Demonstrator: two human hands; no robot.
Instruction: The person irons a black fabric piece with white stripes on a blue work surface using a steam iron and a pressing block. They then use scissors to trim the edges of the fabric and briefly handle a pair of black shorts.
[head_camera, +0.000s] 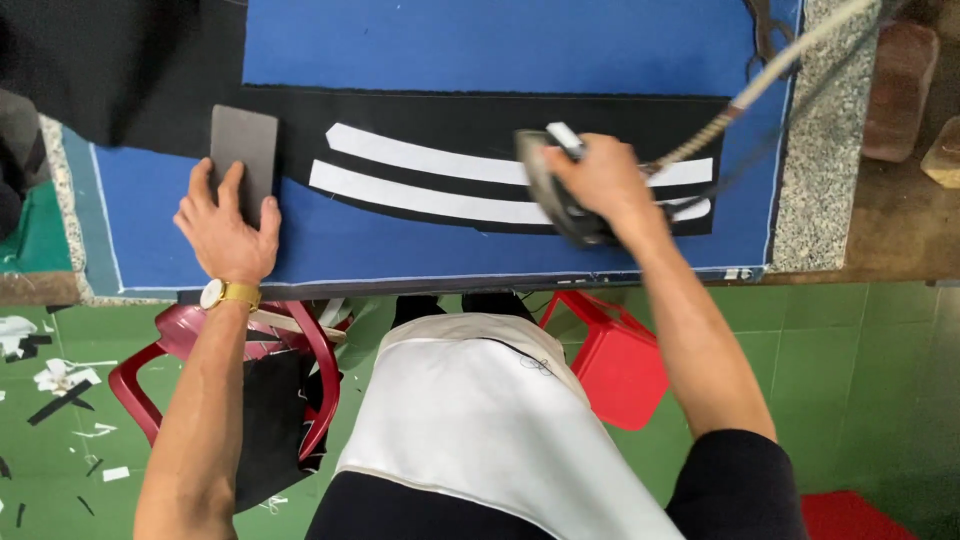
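Blue pressing pad (500, 45), black fabric (450, 120) with white curved strips (430, 160), grey block (243, 150), red stool (610, 360), green floor tiles (880, 400)

Iron (553, 190) on strips (430, 180), block (243, 150) lying to their left

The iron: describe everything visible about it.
The iron is a dark grey, metallic-looking tool, its soleplate tipped up on edge toward the camera rather than lying flat. It sits over the right ends of the two white curved strips on black fabric. The right hand grips its handle, hiding most of the body. A braided cord runs from it up to the right.
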